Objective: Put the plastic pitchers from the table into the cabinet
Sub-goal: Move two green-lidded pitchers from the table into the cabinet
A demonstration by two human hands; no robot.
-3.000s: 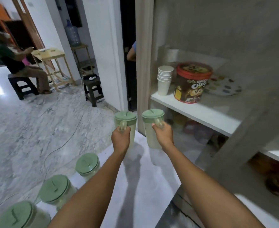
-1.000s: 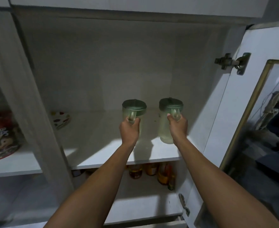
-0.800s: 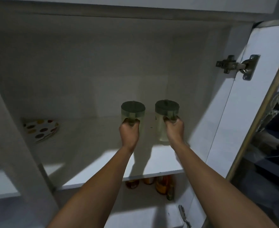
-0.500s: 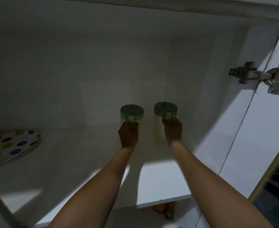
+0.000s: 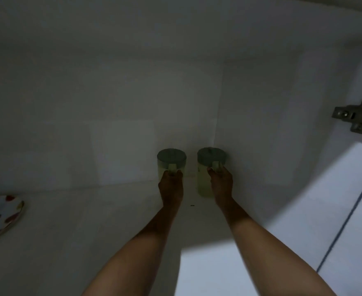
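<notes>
Two pale plastic pitchers with green lids stand upright, side by side, deep in the dim cabinet near its back right corner. My left hand (image 5: 171, 186) is closed on the handle of the left pitcher (image 5: 171, 160). My right hand (image 5: 221, 184) grips the handle of the right pitcher (image 5: 205, 180). Both arms reach straight in over the white shelf (image 5: 90, 231). The pitchers' bases look close to the shelf at the back; I cannot tell if they touch it.
A plate with coloured dots (image 5: 0, 214) lies on the shelf at the far left. The cabinet's right wall (image 5: 282, 135) stands just beside the right pitcher. A metal door hinge (image 5: 356, 116) sits at the right edge.
Both hands have carried the pitchers from the shelf's front edge deeper toward the back wall. My head has moved in closer, so the cabinet interior fills the view.
</notes>
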